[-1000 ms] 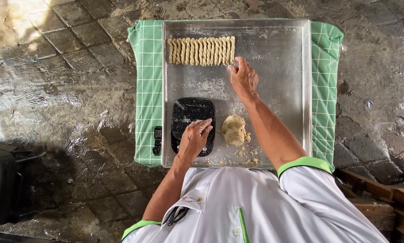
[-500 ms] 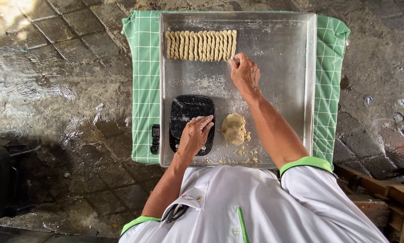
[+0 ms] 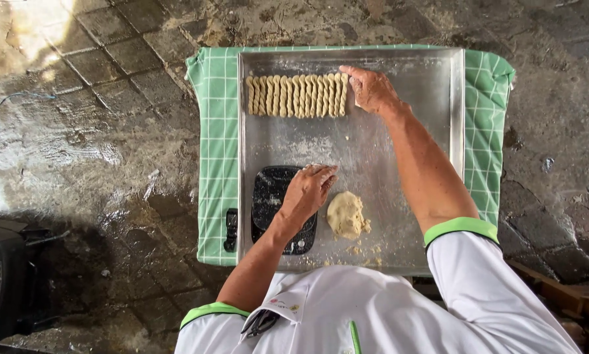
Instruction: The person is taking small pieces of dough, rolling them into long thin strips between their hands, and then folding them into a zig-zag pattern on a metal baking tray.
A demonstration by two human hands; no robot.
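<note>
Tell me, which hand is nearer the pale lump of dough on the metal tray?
The left hand, resting on the black scale just beside the pale dough lump. The right hand is far up, by the dough strips.

**One small label, one dark scale**

A black scale [image 3: 276,204] lies on the tray's [image 3: 438,65] near left part, its display face dark and partly hidden. Below the tray, a small coloured badge [image 3: 282,305] sits on the white shirt.
</note>
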